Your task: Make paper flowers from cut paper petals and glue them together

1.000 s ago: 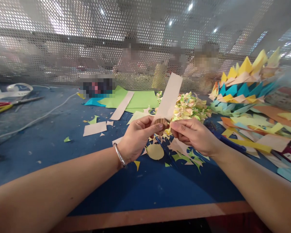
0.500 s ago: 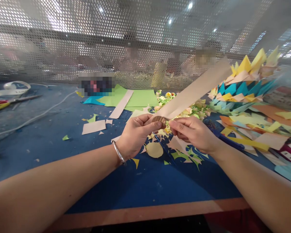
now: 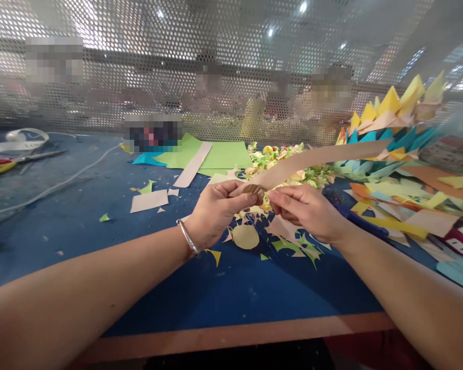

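My left hand [image 3: 216, 208] pinches a small round brown ridged piece [image 3: 253, 193] together with the near end of a long pale pink paper strip [image 3: 312, 158]. The strip arches up and out to the right, over a heap of small paper bits. Close beside it, my right hand [image 3: 301, 208] is closed with thumb and forefinger at the edge of the round piece; what its fingertips grip is too small to make out. Below the hands, a pale yellow paper disc [image 3: 246, 237] lies on the blue table [image 3: 216, 293] among green and pink scraps [image 3: 297, 246].
Green sheets [image 3: 224, 154] lie at the back, a pink strip [image 3: 193, 165] across them. Scissors [image 3: 7, 165] and a white cable [image 3: 57, 185] are at left. Folded paper spikes [image 3: 393, 123], a blue-handled tool [image 3: 364, 222] and loose strips lie at right. Behind stands a perforated screen [image 3: 139, 72].
The long strip's far end has dropped from pointing steeply up to the right into a low arch. Both hands have barely moved.
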The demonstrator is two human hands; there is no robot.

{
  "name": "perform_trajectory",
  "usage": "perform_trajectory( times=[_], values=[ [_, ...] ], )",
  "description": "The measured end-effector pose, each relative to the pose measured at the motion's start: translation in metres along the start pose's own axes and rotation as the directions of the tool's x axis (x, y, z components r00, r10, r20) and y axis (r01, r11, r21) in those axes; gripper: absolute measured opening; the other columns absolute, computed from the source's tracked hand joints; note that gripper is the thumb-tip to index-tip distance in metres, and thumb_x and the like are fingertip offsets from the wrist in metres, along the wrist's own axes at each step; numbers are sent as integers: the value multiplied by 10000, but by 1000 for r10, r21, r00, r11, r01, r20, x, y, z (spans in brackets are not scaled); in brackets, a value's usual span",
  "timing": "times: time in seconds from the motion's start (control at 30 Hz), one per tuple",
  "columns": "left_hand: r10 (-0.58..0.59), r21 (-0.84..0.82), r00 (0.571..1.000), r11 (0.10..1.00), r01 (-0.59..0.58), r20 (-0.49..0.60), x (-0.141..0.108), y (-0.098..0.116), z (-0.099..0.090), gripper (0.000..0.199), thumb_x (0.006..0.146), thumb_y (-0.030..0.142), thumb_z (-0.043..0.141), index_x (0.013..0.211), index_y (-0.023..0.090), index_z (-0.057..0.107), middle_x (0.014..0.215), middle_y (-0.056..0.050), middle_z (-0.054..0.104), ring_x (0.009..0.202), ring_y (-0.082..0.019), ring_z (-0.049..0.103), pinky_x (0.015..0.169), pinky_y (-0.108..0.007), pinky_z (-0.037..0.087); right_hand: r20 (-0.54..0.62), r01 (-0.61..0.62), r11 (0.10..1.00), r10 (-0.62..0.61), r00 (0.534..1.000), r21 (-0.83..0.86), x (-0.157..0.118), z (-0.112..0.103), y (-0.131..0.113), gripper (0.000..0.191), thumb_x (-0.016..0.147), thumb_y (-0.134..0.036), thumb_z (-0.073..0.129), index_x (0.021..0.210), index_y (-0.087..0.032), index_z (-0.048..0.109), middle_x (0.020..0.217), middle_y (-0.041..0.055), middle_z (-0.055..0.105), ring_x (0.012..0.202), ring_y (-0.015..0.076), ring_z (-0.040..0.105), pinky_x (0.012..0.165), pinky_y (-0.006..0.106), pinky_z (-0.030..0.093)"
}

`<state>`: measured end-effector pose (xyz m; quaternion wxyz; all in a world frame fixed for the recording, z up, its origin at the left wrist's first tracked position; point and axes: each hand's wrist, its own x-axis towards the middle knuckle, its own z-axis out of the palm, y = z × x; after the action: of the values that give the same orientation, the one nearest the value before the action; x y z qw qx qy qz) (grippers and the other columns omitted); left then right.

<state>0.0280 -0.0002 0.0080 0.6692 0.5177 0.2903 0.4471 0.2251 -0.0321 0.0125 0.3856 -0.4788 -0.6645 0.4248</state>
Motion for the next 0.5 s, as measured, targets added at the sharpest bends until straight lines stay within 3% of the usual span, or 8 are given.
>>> perform_trajectory(
  times=[0.5],
  values=[
    [-20,7,1000,1000,20,-13,1,2,1,45,713,117,752,728,131,713,682,3,696,669,-102,613,709,-257,452,-9,-38,999,38,999,25,1,1,0,517,882,-615,619,620,-175,547,475,-104,210,406,36,179,377,234,101]
  ],
)
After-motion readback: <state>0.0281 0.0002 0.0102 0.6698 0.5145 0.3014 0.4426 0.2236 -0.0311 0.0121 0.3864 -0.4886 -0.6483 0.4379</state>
